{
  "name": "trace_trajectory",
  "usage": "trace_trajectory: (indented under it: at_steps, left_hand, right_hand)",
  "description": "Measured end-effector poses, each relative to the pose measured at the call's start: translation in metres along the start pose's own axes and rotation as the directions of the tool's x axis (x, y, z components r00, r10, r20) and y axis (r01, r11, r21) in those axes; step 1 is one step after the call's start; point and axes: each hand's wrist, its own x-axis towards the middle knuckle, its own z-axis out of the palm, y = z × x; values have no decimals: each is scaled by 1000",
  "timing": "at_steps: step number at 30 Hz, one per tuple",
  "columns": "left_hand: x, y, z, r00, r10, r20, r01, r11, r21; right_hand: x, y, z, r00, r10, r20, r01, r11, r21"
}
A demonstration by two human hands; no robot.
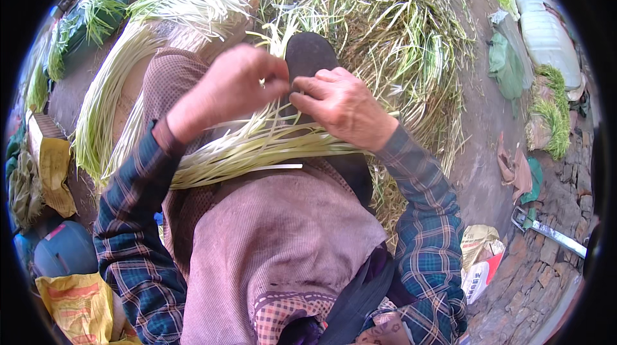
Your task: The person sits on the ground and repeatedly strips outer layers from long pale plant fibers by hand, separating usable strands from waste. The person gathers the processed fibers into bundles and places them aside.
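Note:
My left hand (241, 79), blurred, has its thumb and index finger brought together. Close to its fingertips are those of my right hand (344, 108), bent in a pinch. Whether a thin stalk lies between the fingers of either hand is too small and blurred to tell. Beneath both hands, a loose bunch of long pale-green vegetable stalks (260, 152) lies across my lap. More stalks stick up behind my left hand, beside a dark shoe (311, 51). A single white stalk piece (277, 167) rests at the edge of the brownish apron (289, 229).
At the upper left, cleaned white stalks (188, 2) drape over a support. A big heap of discarded leaves (409, 46) covers the ground ahead. Along the right lie a translucent plastic jug (549, 36), a green bag (506, 63) and green bundles (549, 113). A blue container (65, 248) stands left.

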Motion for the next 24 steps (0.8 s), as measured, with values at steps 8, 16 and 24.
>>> trace_trajectory:
  at_steps: [8,16,24]
  left_hand:
    - [-22,24,27,997,62,44,-73,943,325]
    - [-21,15,37,999,28,16,-31,972,232]
    - [-21,16,46,997,14,-77,2,980,200]
  right_hand:
    - [3,1,2,993,10,-115,-7,1000,25]
    - [-4,3,14,966,50,-253,-40,998,45]
    - [-4,1,16,955,139,-263,-154,988,-35]
